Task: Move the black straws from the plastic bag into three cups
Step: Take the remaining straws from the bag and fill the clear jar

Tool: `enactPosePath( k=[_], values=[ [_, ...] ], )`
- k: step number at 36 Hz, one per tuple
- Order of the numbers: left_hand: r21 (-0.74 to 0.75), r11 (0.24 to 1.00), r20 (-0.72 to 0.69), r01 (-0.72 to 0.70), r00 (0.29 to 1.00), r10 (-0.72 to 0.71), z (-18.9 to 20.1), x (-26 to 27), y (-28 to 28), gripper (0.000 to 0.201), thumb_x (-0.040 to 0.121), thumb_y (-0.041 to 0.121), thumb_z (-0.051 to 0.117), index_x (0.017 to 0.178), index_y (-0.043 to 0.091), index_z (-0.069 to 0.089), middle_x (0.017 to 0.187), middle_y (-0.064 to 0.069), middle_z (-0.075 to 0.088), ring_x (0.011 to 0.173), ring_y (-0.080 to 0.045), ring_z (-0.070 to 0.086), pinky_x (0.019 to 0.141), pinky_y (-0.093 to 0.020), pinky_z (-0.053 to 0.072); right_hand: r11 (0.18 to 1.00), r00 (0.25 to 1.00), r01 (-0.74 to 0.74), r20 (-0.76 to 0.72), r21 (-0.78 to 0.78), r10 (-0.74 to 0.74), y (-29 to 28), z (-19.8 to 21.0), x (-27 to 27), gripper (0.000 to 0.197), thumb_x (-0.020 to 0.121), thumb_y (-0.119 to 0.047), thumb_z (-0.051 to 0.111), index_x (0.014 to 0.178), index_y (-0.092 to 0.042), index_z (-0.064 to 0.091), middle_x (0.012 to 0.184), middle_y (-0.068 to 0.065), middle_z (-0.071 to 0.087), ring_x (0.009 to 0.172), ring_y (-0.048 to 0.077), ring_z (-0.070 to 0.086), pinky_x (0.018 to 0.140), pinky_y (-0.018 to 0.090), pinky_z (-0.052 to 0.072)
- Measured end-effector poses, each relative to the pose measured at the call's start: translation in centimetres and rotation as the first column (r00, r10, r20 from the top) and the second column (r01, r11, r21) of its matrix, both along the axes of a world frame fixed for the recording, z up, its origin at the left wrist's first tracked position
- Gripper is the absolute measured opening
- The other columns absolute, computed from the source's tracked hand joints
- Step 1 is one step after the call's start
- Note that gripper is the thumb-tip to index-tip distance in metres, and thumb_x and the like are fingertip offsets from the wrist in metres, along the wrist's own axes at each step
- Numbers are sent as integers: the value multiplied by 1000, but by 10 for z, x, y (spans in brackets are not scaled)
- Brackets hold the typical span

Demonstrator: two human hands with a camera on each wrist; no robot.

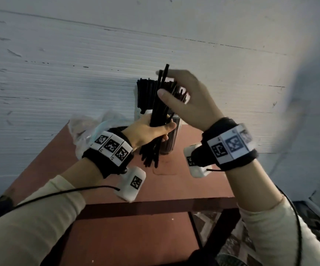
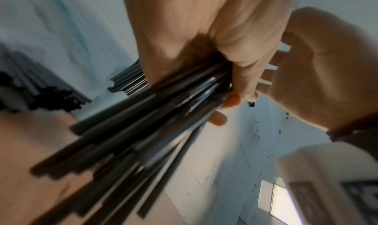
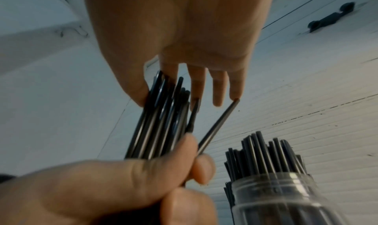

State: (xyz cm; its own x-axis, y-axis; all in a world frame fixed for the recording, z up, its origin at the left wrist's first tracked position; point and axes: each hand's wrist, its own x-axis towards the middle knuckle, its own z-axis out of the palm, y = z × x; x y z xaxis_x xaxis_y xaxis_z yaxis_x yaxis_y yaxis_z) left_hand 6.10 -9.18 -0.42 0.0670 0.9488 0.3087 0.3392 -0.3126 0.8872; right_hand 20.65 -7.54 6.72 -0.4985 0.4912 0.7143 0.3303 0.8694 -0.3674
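- The left hand (image 1: 147, 129) has its grip wrapped tight round the middle of a bundle of black straws (image 1: 158, 112), thumb across the front and fingers curled behind; the bundle stands nearly upright above the desk (image 1: 174, 189).
- In the left wrist view the bundle's lower ends (image 2: 114, 147) fan out unevenly below that fist.
- The right hand (image 1: 189, 100) is at the top of the bundle, grip half open: its thumb (image 3: 135, 89) presses the side of the straw tops and the fingers are spread and nearly straight, one fingertip (image 3: 235, 92) touching the end of a single straw (image 3: 216, 125) that leans away from the rest.
- Just behind the bundle stands a clear cup (image 3: 286, 196), packed with upright black straws (image 1: 147, 93).
- More cups may be hidden behind the hands; I cannot tell.
- Left of the bundle, at the desk's far left corner, lies a crumpled clear plastic bag (image 1: 86, 127), partly behind the left wrist.
- A white ribbed wall (image 1: 59, 64) rises behind the desk.
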Motion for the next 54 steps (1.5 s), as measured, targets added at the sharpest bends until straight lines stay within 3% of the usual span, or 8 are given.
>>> enactPosePath(
  k=[7,11,18,29,37,43,47,54],
  values=[
    [-72,995,177,70,983,-56,-19,0,5,22,94,7,60,105,-11,57,85,-7,60,72,-10,64,77,-27,55,993,994,106,-2,49,-106,11,-21,-12,70,83,-38,66,145,-27,35,138,2,42,131,17,35,111,34,27],
    [-115,991,181,65,983,-43,-18,0,6,17,94,5,60,109,-3,59,87,-1,66,74,-7,67,72,-20,54,996,997,-79,-2,-35,79,13,-18,-14,70,86,-20,66,146,-27,31,137,-10,38,130,7,35,104,29,39],
    [-225,970,56,88,995,-78,-20,-6,0,6,89,10,68,85,9,63,86,-12,65,92,-24,64,105,-44,46,981,976,-189,99,-36,192,18,-30,-20,39,87,-11,63,125,-18,56,111,-21,56,106,-11,50,91,2,33],
    [-329,938,91,111,992,-85,-21,-12,7,32,89,17,69,113,-4,64,99,-16,66,95,-21,64,95,-32,51,989,986,-134,106,55,128,24,-43,-28,20,89,-16,62,108,-12,68,110,-1,64,105,7,58,95,17,42],
    [-365,924,21,115,993,-115,-25,-12,3,32,95,35,58,94,5,67,89,-6,71,92,-17,68,88,-25,53,993,990,-114,83,21,112,20,-44,-20,23,87,-18,68,110,-14,68,111,-7,62,103,-3,53,90,3,33],
    [-179,965,146,189,976,-164,-13,-11,-5,23,100,23,49,83,20,63,70,-2,52,81,-24,59,82,-25,55,993,994,-100,37,-68,103,10,-28,-7,81,76,-45,76,144,-29,35,140,-6,41,123,2,43,98,6,36],
    [-90,962,64,258,965,-253,-1,-12,-10,47,101,18,49,58,32,64,65,-2,55,68,-17,60,70,-19,51,962,995,-33,81,-271,56,13,-27,2,114,57,-62,80,148,-36,17,133,-6,36,115,6,45,82,8,39],
    [-240,883,-95,405,895,-436,6,-3,-7,38,90,18,63,85,-18,56,69,-15,54,63,-17,57,68,-30,51,898,939,-213,173,-384,297,15,-32,-7,22,79,-23,78,97,-13,70,83,-3,69,81,9,67,76,28,55]
  ],
)
